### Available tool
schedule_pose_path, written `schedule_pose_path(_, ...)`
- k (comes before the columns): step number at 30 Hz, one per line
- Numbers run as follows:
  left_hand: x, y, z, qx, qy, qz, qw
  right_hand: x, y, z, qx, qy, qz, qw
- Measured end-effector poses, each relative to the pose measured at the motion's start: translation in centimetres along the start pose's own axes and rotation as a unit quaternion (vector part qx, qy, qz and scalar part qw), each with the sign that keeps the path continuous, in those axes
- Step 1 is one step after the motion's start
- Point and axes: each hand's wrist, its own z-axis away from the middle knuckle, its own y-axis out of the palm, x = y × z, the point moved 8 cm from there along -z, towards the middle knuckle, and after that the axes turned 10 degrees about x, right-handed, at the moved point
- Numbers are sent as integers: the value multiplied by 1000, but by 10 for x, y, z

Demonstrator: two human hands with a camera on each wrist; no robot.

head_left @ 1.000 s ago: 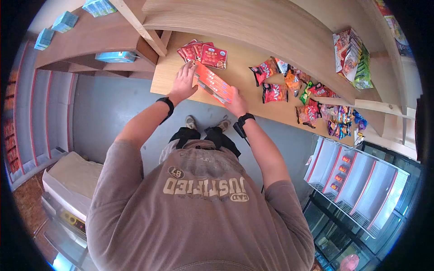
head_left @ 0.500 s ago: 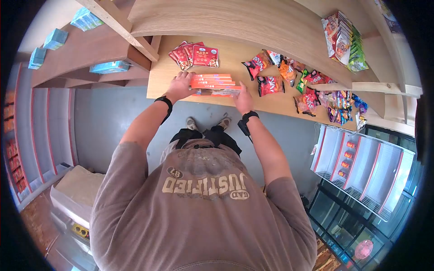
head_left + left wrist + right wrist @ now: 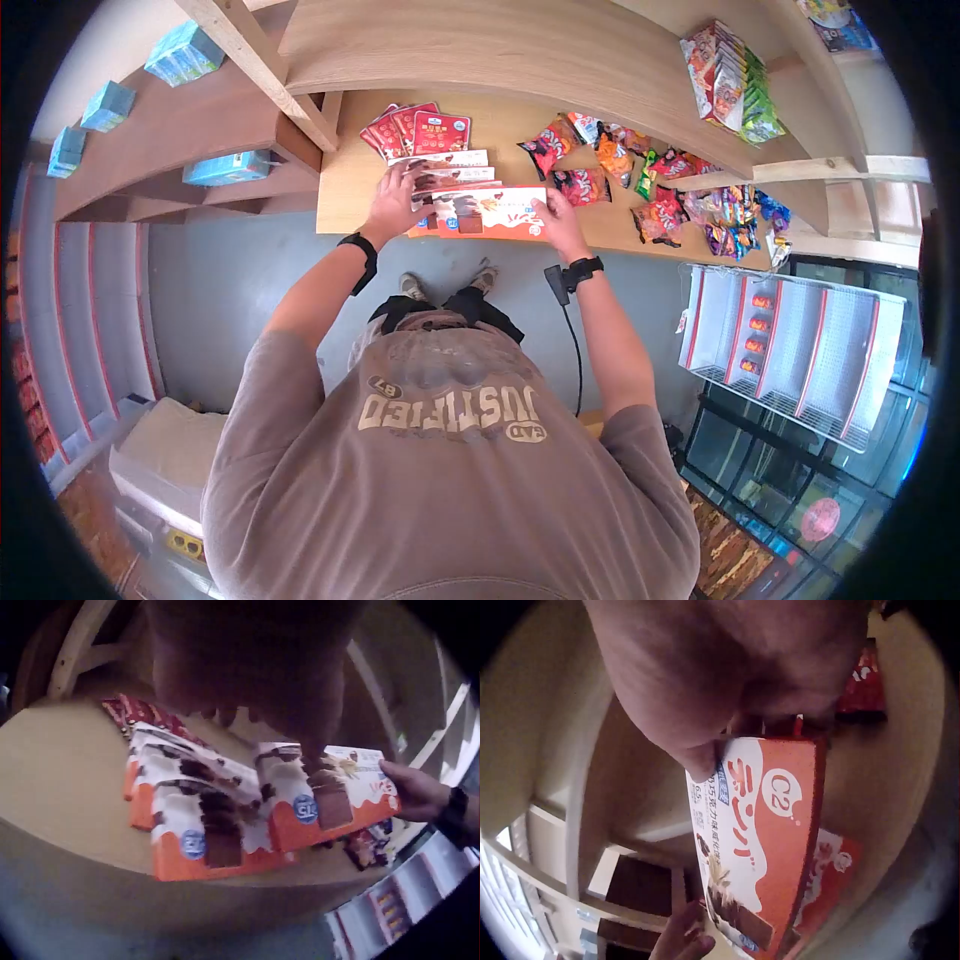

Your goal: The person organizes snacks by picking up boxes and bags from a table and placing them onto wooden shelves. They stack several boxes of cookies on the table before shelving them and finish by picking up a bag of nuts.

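Note:
Several orange-and-white chocolate wafer boxes stand tilted and fanned out near the table's front edge. My right hand (image 3: 562, 225) pinches the front wafer box (image 3: 510, 212) at its right end, thumb on the printed face. In the left wrist view that box (image 3: 330, 799) is offset to the right of the other wafer boxes (image 3: 217, 832). My left hand (image 3: 395, 205) grips the boxes at their left end, its thumb at the front box and its fingers reaching toward the rear ones. Its palm hides part of the boxes in the left wrist view.
Red flat packets (image 3: 440, 132) lie fanned behind the boxes. Bagged snacks (image 3: 580, 187) cover the right of the table (image 3: 345, 205). A wooden shelf (image 3: 520, 60) overhangs the back, and a white wire rack (image 3: 785, 350) stands at right.
The wafer boxes were a tight stack in both hands, first slanted, then level with narrow sides up. Now their printed faces show, fanned apart, with the front box shifted right.

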Motion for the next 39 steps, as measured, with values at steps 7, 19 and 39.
schedule_pose_path(7,-60,0,-1,114,64,226,965,54,5,-6,10,24,10,1000)
schedule_pose_path(19,-82,39,45,245,-53,689,680,15,93,13,107,74,-97,987)
schedule_pose_path(39,-81,-250,-59,-248,145,-59,956,271,-117,-36,-55,-191,244,949)
